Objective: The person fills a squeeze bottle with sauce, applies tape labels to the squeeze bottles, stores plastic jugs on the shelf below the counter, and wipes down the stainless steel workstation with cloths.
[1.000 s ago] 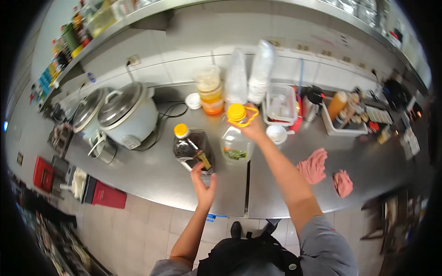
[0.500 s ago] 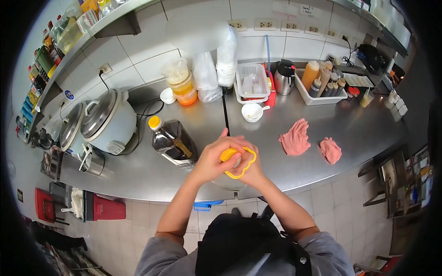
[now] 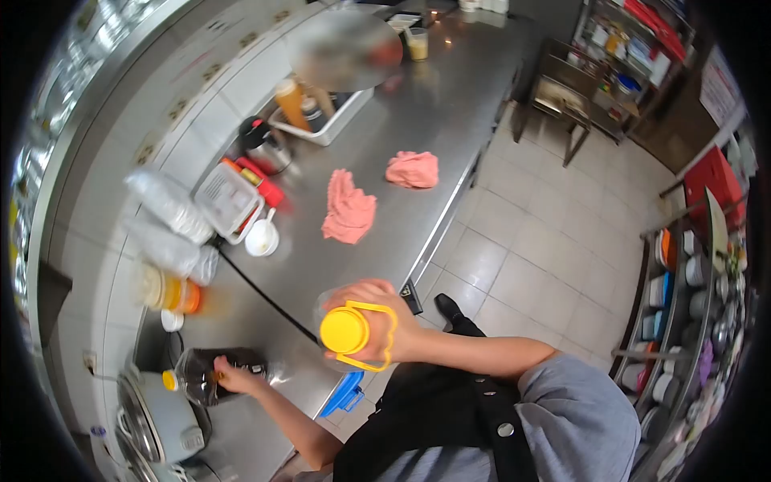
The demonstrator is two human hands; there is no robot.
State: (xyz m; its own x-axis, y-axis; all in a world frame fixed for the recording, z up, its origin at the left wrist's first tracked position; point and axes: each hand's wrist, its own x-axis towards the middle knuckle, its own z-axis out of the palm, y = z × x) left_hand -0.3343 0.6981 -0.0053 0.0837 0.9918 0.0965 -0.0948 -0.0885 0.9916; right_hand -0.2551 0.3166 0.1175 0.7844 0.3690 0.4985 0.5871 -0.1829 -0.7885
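Note:
My right hand (image 3: 384,304) is wrapped round the upper part of a clear plastic jug near the counter's front edge. This jug has a yellow cap (image 3: 344,330) and a yellow loop handle (image 3: 389,345); most of its body is hidden beneath the cap and hand. To the left, a jug of dark liquid (image 3: 197,376) with its own yellow cap stands on the counter. My left hand (image 3: 234,377) is closed at its handle side, its fingers partly blurred.
Two pink cloths (image 3: 349,207) (image 3: 413,170) lie on the steel counter (image 3: 281,289). Along the wall are a white bowl with a spoon (image 3: 262,238), a white basket (image 3: 229,201), a thermos jug (image 3: 263,145), a sauce bottle tray (image 3: 341,120) and a rice cooker (image 3: 165,414).
The view has swung to the right. My hands, together at the yellow cap and handle before, are apart now; my left hand has gone to the jug of dark liquid.

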